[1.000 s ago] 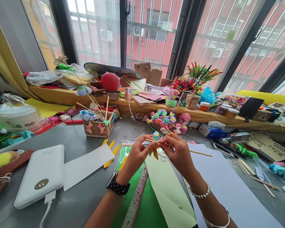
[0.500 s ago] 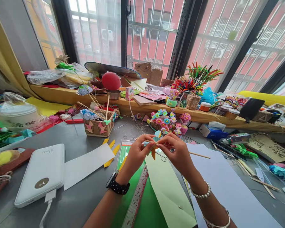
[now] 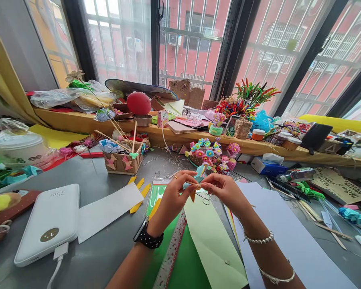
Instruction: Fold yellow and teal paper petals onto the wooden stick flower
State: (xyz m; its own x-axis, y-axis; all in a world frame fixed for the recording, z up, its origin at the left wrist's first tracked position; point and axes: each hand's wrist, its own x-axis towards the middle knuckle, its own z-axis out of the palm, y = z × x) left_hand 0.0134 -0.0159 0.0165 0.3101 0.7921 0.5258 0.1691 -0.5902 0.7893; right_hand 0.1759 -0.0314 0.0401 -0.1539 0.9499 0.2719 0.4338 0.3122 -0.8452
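My left hand (image 3: 178,192) is closed, thumb and fingers pinching a small folded paper piece (image 3: 200,171) in light blue, with an orange paper strip (image 3: 193,196) hanging below. Pressed up against it from the right is my right hand (image 3: 224,188), its thumb and forefinger meeting the same piece. A thin wooden stick's tip (image 3: 253,206) shows just past the right wrist; the rest is hidden by the hand. Beneath the hands lie a pale green paper strip (image 3: 212,241), a patterned ruler (image 3: 172,251) and a green sheet (image 3: 192,261). Scissors (image 3: 206,198) sit just behind.
At left are a white power bank (image 3: 52,216), a white paper strip (image 3: 111,212) and orange paper strips (image 3: 137,202). A cardboard box (image 3: 124,162) holding sticks stands behind, beside pink and blue flowers (image 3: 209,153). Large white paper (image 3: 276,233) lies at right.
The orange strip under the hands shows less, and the blue part more. The stick, earlier jutting out past the right hand, is now mostly hidden. The right forearm has shifted slightly right.
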